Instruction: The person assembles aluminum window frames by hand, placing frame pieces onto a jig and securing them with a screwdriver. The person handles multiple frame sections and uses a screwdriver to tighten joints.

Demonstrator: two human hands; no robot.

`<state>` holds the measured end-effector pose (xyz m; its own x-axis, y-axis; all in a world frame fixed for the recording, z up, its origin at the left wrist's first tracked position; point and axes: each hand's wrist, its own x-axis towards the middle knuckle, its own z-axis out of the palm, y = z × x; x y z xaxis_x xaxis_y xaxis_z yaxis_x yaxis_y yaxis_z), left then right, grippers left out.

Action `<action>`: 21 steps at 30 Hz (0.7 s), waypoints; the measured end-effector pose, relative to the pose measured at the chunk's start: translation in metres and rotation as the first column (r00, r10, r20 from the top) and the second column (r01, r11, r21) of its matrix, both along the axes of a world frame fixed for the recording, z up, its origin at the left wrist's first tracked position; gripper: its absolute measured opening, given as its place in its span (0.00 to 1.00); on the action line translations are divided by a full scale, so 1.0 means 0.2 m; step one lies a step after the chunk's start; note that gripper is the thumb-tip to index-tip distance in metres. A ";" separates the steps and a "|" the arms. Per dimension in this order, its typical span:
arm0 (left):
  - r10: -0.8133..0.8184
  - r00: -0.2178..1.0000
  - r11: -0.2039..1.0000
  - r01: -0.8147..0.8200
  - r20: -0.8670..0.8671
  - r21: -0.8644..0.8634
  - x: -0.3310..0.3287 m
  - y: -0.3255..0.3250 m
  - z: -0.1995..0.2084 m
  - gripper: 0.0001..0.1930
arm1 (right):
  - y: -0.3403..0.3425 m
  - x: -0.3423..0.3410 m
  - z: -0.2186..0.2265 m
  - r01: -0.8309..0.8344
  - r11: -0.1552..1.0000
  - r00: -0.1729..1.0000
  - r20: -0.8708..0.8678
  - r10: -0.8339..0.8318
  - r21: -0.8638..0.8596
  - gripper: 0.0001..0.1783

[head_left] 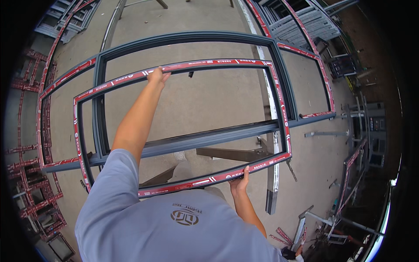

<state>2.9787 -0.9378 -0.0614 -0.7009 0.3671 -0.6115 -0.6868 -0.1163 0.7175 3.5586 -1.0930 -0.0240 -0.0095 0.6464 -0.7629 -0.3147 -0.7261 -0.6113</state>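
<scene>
My hands hold a rectangular window sash (214,64), dark grey with red printed protective film along its sides and no pane in it. My left hand (158,77) is closed over its far bar, left of the middle. At the near bar, close to my shirt, my right hand (239,182) grips from below, right of the middle. The sash is over a larger dark grey window frame (187,38), slightly askew to its middle opening. Red film also covers the frame's side sections. Whether sash and frame touch, I cannot tell.
A silver metal rail (271,187) and a brown beam (231,154) run beneath the large frame. Red-filmed frames (37,196) stand at the left, and grey profiles (305,26) are stacked at the far right. Another person's hand (299,250) shows at the lower right.
</scene>
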 end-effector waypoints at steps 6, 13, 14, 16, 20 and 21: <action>-0.154 0.985 0.988 0.154 -0.076 -0.012 0.02 -0.08 0.08 0.20 | 0.02 0.01 -0.01 -0.053 0.998 0.998 -0.023 0.052 -0.016 0.36; -0.741 0.581 0.671 0.652 -0.337 -0.351 0.57 -0.47 0.17 0.25 | 0.08 -0.02 -0.03 -0.139 0.988 0.989 -0.055 0.136 -0.063 0.41; -0.843 0.458 0.536 0.763 -0.281 -0.362 0.70 -0.57 0.19 0.26 | 0.09 0.00 -0.02 -0.175 0.983 0.981 -0.097 0.169 -0.058 0.39; -0.962 0.144 0.244 0.836 -0.232 -0.491 1.00 -0.82 0.27 0.27 | 0.12 0.07 0.01 -0.314 0.944 0.943 -0.144 0.298 -0.099 0.45; -0.932 -0.249 0.048 0.636 -0.264 -0.770 1.49 -1.18 0.47 0.35 | 0.33 0.44 0.18 -0.779 0.624 0.593 0.248 0.766 -0.067 0.40; -0.948 -0.235 0.026 0.614 -0.214 -0.789 1.56 -1.22 0.53 0.37 | 0.40 0.53 0.23 -0.859 0.512 0.460 0.478 0.749 0.024 0.36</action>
